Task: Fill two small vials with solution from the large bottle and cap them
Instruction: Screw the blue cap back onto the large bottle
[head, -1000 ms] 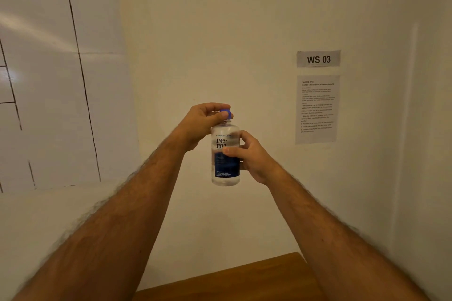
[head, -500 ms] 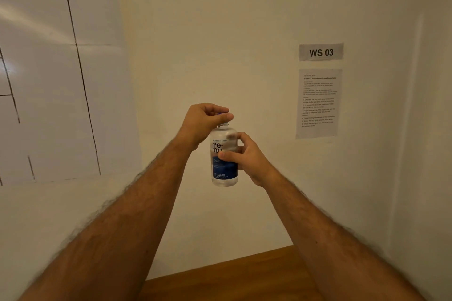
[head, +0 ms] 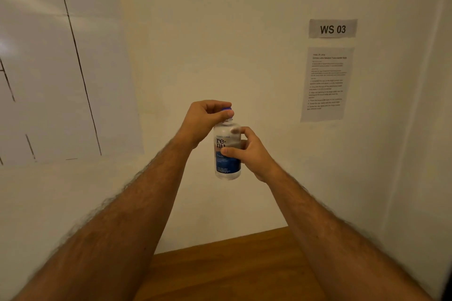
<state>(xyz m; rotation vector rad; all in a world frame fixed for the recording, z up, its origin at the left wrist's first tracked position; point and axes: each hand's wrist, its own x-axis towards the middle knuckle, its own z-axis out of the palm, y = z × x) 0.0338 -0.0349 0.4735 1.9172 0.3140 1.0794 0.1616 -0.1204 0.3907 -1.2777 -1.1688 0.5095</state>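
A large clear bottle (head: 227, 166) with a blue and white "renu" label is held upright in the air in front of the wall. My right hand (head: 249, 154) grips its body from the right side. My left hand (head: 204, 120) is closed over its blue cap (head: 227, 108), with thumb and fingers pinching it; only a sliver of the cap shows. No small vials are in view.
A wooden tabletop (head: 234, 266) shows at the bottom, below my arms. On the cream wall hang a "WS 03" sign (head: 332, 29) and a printed instruction sheet (head: 326, 83). White panels with dark lines (head: 61, 68) cover the left wall.
The bottle and both hands stay in nearly the same place. My left hand's fingers have shifted around the cap, which shows a little more than half a second ago. The view has tilted slightly.
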